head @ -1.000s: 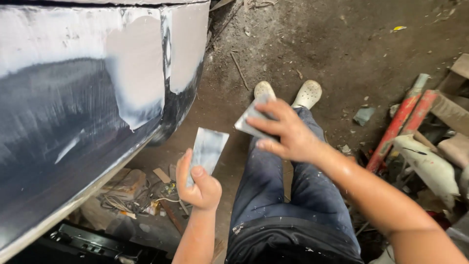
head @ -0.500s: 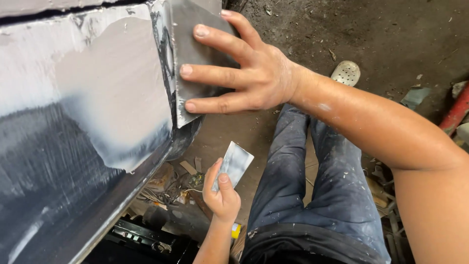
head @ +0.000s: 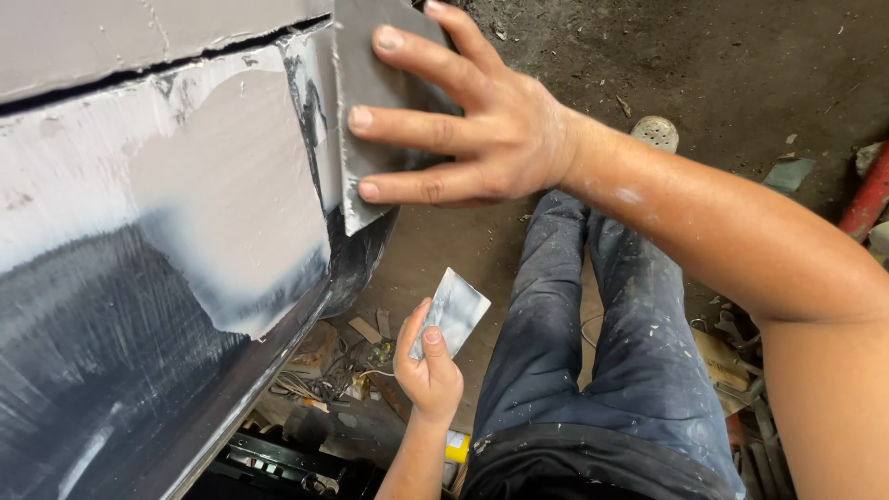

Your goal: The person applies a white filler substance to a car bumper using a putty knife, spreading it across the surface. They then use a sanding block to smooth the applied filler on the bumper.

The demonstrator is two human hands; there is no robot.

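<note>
Grey filler-smeared spreader point(head: 366, 111), pressed flat against the panel point(head: 185, 185) edge under the right hand's point(head: 482, 130) splayed fingers to bear evenly; left hand point(head: 428, 370), fingers closed, pinched a second blade point(head: 451, 310) low beside the knee, held clear.

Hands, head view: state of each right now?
Left hand: closed, gripping a small metal spreader blade.
Right hand: fingers spread flat, pressing a grey flat spreader against the filler-coated car panel.
</note>
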